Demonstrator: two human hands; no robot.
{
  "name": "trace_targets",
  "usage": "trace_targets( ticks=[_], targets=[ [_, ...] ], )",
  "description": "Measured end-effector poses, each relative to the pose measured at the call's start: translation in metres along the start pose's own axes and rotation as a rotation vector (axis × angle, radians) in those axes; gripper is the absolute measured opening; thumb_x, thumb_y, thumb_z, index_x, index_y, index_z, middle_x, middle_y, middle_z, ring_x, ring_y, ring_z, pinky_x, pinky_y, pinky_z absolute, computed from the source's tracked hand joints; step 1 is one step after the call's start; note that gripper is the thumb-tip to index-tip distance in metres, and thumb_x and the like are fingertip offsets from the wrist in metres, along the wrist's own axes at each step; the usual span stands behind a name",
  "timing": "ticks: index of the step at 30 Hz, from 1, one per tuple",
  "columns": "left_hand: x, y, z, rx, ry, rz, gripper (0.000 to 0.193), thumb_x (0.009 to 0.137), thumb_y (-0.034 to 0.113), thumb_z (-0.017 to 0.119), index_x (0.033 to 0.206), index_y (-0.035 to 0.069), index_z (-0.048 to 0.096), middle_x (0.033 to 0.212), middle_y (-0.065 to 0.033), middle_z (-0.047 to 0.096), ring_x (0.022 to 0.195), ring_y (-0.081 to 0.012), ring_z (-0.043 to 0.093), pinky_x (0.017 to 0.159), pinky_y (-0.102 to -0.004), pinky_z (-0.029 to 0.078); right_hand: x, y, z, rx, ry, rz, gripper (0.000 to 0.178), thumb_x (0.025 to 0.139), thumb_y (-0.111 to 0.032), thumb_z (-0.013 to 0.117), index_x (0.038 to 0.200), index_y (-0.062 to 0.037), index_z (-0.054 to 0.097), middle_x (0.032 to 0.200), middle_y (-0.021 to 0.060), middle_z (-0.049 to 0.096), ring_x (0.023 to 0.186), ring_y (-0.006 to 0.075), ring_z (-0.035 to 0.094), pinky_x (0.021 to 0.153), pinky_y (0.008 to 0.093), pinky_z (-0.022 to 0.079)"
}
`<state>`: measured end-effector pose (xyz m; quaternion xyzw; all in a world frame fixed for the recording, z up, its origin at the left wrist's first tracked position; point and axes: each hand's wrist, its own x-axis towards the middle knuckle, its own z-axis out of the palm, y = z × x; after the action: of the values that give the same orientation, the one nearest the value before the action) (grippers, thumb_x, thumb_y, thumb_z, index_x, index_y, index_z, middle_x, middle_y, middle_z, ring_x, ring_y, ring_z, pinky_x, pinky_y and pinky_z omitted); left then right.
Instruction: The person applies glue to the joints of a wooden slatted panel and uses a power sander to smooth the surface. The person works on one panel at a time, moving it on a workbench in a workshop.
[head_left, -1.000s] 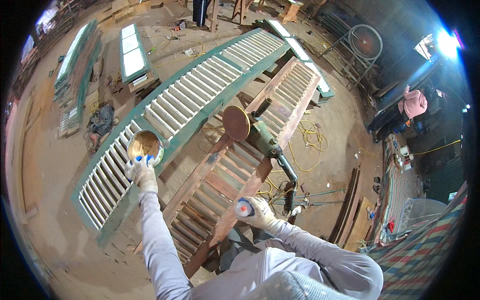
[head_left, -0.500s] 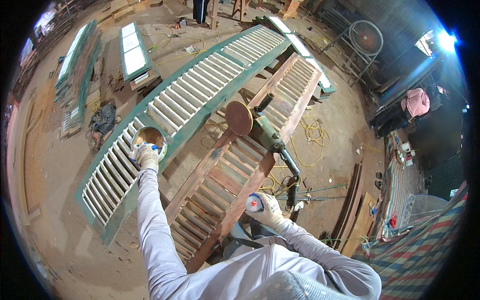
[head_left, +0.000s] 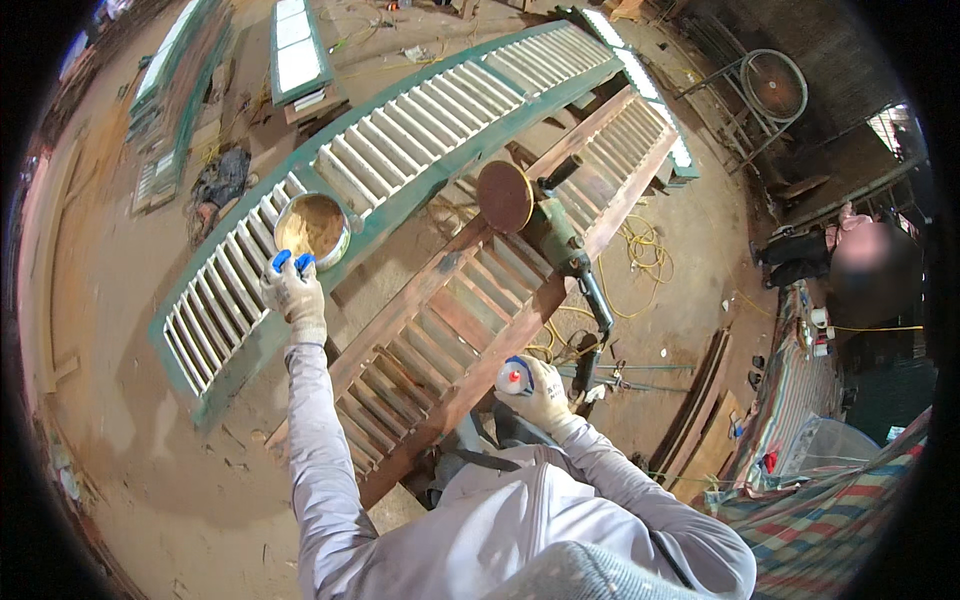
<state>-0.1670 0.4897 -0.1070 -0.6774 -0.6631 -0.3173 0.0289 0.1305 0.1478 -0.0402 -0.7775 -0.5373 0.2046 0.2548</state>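
Note:
My gloved left hand (head_left: 293, 295) is closed at the near rim of a round tin (head_left: 345, 243) of tan paste. Bits of a blue object (head_left: 281, 261) show at its fingers; its kind is hidden. The tin stands on a green shutter (head_left: 400, 190) with white slats. In my gloved right hand (head_left: 545, 398) is a small round white container (head_left: 513, 377) with a blue edge and a red spot on it. Between the hands lies a bare brown wooden shutter (head_left: 450, 320). A green power sander (head_left: 556, 240) with a round brown disc rests across it.
Yellow cable (head_left: 648, 250) loops over the floor at the right, near long boards (head_left: 700, 400). A caged fan (head_left: 774, 86) stands at the far right. More green panels (head_left: 300, 50) lie at the far left. A person in pink (head_left: 860, 235) is at the right, beyond a striped sheet (head_left: 790, 350).
My left hand has drawn back from the side of the tin to its near rim, and more of the paste shows. The right hand keeps its container. The whole view has shifted slightly.

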Motion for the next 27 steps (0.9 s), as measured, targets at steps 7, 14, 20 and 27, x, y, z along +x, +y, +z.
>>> trace_targets(
  ticks=[7, 14, 20, 27],
  targets=[
    [-0.126, -0.050, -0.031, -0.230, -0.124, -0.158, 0.025, 0.081, 0.022, 0.082, 0.098, 0.006, 0.075, 0.119, -0.0181, 0.063, 0.114, -0.0357, 0.056, 0.100, -0.0474, 0.045, 0.003, 0.016, 0.023, 0.180, 0.002, -0.109, 0.055, 0.070, -0.021, 0.089, 0.116, -0.0027, 0.065, 0.100, 0.0201, 0.071, 0.091, 0.0391, 0.069, 0.082, 0.0445, 0.055],
    [-0.190, -0.069, -0.036, -0.076, -0.246, -0.217, 0.016, 0.077, 0.029, 0.084, 0.087, 0.019, 0.078, 0.114, -0.0071, 0.065, 0.114, -0.0302, 0.055, 0.099, -0.0474, 0.043, -0.011, 0.034, 0.040, 0.127, -0.062, 0.041, 0.070, 0.068, -0.022, 0.091, 0.126, -0.0023, 0.058, 0.112, 0.0177, 0.068, 0.102, 0.0355, 0.065, 0.091, 0.0440, 0.051],
    [-0.199, -0.048, -0.019, -0.042, -0.284, -0.133, 0.017, 0.076, 0.036, 0.084, 0.088, 0.024, 0.079, 0.121, -0.0030, 0.063, 0.116, -0.0329, 0.052, 0.097, -0.0517, 0.041, -0.007, 0.036, 0.043, 0.156, -0.102, 0.077, 0.069, 0.069, -0.024, 0.091, 0.126, -0.0029, 0.059, 0.113, 0.0171, 0.068, 0.103, 0.0360, 0.065, 0.091, 0.0447, 0.050],
    [-0.200, -0.008, -0.012, 0.029, -0.374, -0.095, 0.020, 0.074, 0.035, 0.086, 0.090, 0.027, 0.078, 0.122, 0.0012, 0.064, 0.120, -0.0304, 0.051, 0.103, -0.0509, 0.037, -0.003, 0.035, 0.048, 0.131, -0.095, 0.012, 0.070, 0.069, -0.025, 0.091, 0.127, -0.0021, 0.059, 0.113, 0.0180, 0.068, 0.104, 0.0370, 0.064, 0.093, 0.0458, 0.049]
  ],
)
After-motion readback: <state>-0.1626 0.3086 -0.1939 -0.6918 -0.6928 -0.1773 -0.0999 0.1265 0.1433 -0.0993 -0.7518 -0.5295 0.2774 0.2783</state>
